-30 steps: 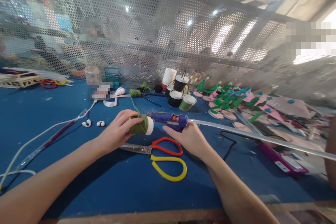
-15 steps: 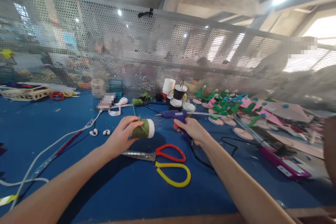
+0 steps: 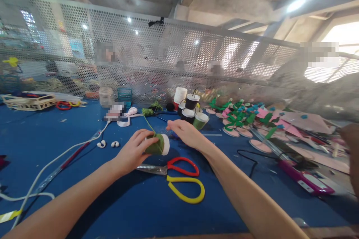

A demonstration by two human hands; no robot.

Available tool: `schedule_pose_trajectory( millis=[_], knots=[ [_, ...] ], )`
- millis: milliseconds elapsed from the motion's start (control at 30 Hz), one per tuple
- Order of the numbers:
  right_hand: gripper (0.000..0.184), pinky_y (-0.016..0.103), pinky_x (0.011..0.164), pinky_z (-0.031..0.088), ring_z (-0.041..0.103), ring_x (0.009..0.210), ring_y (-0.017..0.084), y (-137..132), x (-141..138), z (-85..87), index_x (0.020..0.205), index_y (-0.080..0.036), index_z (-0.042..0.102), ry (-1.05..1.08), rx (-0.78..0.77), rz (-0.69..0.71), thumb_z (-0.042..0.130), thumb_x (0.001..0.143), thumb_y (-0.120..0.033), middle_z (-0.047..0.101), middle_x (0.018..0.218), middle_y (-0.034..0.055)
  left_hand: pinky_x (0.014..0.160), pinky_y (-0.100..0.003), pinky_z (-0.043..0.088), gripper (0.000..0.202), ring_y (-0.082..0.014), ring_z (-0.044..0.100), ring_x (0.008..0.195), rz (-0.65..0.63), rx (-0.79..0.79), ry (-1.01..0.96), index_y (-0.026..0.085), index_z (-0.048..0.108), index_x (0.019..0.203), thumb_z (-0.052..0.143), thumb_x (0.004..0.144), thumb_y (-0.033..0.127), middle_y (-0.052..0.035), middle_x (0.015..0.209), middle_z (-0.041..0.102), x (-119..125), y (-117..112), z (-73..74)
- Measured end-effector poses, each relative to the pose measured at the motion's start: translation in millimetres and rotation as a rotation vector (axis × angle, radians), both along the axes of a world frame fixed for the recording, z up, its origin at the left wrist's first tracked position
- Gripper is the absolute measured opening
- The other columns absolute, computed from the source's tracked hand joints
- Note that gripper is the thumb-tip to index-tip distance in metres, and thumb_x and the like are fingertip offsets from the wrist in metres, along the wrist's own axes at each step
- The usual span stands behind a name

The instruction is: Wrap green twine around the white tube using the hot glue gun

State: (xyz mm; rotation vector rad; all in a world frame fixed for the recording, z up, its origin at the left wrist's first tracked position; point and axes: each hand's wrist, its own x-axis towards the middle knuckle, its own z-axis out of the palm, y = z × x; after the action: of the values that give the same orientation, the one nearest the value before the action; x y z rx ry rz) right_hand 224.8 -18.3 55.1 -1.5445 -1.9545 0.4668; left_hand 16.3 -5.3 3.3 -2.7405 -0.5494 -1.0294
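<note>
My left hand (image 3: 137,145) is closed around a small white cup wrapped in green yarn (image 3: 155,145), which lies on its side with the white end (image 3: 166,145) facing right. A yarn strand (image 3: 149,124) runs from it up to a green yarn ball (image 3: 147,112). My right hand (image 3: 185,132), just right of and above the cup, has its fingers curled; what they hold, if anything, is hidden. Behind that hand a bit of the blue glue gun (image 3: 174,134) shows, with its glue stick (image 3: 212,134) to the right. Scissors (image 3: 185,189) with red and yellow handles lie in front of the cup.
Black and green wrapped cups (image 3: 192,101) stand at the back centre. Green and pink craft pieces (image 3: 244,117) crowd the right, near a purple tool (image 3: 305,179). A white cable (image 3: 64,150) crosses the left. Perforated metal panels (image 3: 157,56) close off the rear.
My right hand has moved left and up toward the yarn, and the glue gun is now mostly hidden behind it. The cup has shifted slightly right and down in view.
</note>
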Motion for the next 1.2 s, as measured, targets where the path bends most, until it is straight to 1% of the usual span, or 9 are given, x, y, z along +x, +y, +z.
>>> schedule_pose_trajectory(
  millis=[133,267,400,533,667,800,967,1100,1200],
  knots=[
    [0.047,0.026,0.062,0.039,0.055,0.068,0.016,10.0,-31.1,11.8,0.068,-0.013,0.067,0.053,-0.276,0.165,0.041,0.084,-0.049,0.063,0.069,0.0053,0.087,-0.048,0.049,0.050,-0.0288,0.048,0.107,-0.008,0.030,0.044,0.020,0.042,0.116,0.063,0.073,0.007,-0.0117,0.113,0.051,-0.4,0.1,0.3],
    [0.029,0.022,0.053,0.032,0.042,0.054,0.009,17.5,-40.6,9.3,0.071,-0.013,0.065,0.250,-0.278,0.129,0.055,0.078,-0.039,0.053,0.059,-0.0015,0.085,-0.046,0.050,0.047,-0.0292,0.048,0.108,-0.029,0.056,0.018,0.018,0.043,0.116,0.062,0.073,0.008,-0.0136,0.117,0.045,-1.1,2.1,-1.4],
    [0.050,0.023,0.050,0.028,0.034,0.048,0.008,19.2,-36.1,7.7,0.075,-0.011,0.066,0.237,-0.326,0.035,0.042,0.082,-0.054,0.044,0.049,-0.0038,0.085,-0.041,0.051,0.045,-0.0269,0.047,0.110,-0.029,0.062,-0.028,0.019,0.044,0.116,0.059,0.075,0.009,-0.0135,0.119,0.038,-0.4,1.8,-2.6],
    [0.052,0.024,0.051,0.028,0.036,0.049,0.009,18.8,-32.3,7.4,0.069,-0.013,0.066,0.208,-0.400,0.144,0.042,0.080,-0.058,0.045,0.049,-0.0037,0.084,-0.040,0.050,0.045,-0.0244,0.050,0.106,-0.039,0.023,-0.030,0.022,0.045,0.118,0.056,0.076,0.010,-0.0102,0.114,0.042,0.9,1.1,-3.7],
    [0.023,0.023,0.055,0.034,0.045,0.055,0.009,18.5,-34.7,3.9,0.066,-0.015,0.064,0.398,-0.385,0.227,0.061,0.072,-0.037,0.056,0.059,-0.0028,0.085,-0.046,0.047,0.043,-0.0276,0.050,0.107,-0.044,0.039,-0.033,0.024,0.051,0.114,0.060,0.074,0.011,-0.0094,0.113,0.047,0.9,2.7,-3.6],
    [0.013,0.022,0.052,0.033,0.043,0.052,0.008,18.5,-35.8,1.6,0.060,-0.015,0.060,0.525,-0.309,0.123,0.063,0.067,-0.025,0.054,0.055,-0.0042,0.085,-0.047,0.047,0.046,-0.0283,0.050,0.103,-0.022,0.054,-0.042,0.023,0.053,0.112,0.064,0.070,0.007,-0.0097,0.110,0.047,-0.2,2.8,-0.9],
    [0.015,0.020,0.049,0.033,0.045,0.053,0.006,12.5,-23.1,5.6,0.063,-0.015,0.056,0.735,-0.137,0.096,0.058,0.072,-0.028,0.060,0.064,-0.0020,0.087,-0.043,0.048,0.062,-0.0247,0.050,0.103,0.018,-0.205,-0.148,0.018,0.041,0.122,0.069,0.068,0.010,-0.0110,0.109,0.045,-0.4,-1.2,4.3],
    [0.019,0.019,0.041,0.030,0.043,0.043,0.005,3.7,-8.0,9.5,0.067,-0.017,0.051,0.920,-0.226,0.149,0.063,0.070,-0.032,0.060,0.061,-0.0035,0.085,-0.041,0.049,0.050,-0.0234,0.050,0.102,0.007,-0.434,-0.206,0.017,0.047,0.114,0.070,0.069,0.020,-0.0093,0.106,0.045,0.3,-2.2,6.7],
    [0.020,0.019,0.046,0.036,0.050,0.049,0.005,-0.1,-0.4,9.4,0.074,-0.016,0.055,1.015,-0.316,0.188,0.069,0.064,-0.026,0.060,0.061,-0.0041,0.083,-0.039,0.050,0.046,-0.0216,0.052,0.098,-0.033,-0.550,-0.245,0.017,0.050,0.110,0.069,0.069,0.027,-0.0077,0.104,0.046,1.0,-0.8,5.1]
  ],
)
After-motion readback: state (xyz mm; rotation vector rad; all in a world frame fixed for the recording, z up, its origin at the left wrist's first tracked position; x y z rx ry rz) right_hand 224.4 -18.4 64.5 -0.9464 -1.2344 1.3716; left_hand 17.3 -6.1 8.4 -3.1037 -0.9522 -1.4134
